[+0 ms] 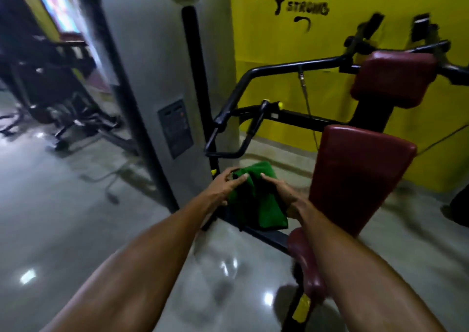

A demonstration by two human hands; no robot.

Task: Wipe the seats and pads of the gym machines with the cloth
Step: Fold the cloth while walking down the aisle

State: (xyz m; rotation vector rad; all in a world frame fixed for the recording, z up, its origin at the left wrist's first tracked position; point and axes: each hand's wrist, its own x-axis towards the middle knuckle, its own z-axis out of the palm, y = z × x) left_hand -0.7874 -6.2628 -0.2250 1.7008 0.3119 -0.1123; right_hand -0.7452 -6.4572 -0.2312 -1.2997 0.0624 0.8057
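one broad yellow wall (266, 42) stands beyond my hands, with a grey pillar (152, 65) ahead and to their left. just right of them leans the machine's long red back pad (355, 174). a smaller red head pad (390, 77) sits further off, and the red seat (304, 260) is nearer me, under my right forearm. the green cloth (261, 199) hangs between both hands, left of the back pad and apart from it. my left hand (224, 187) grips its left edge with curled fingers, and my right hand (283, 192) clutches its right side.
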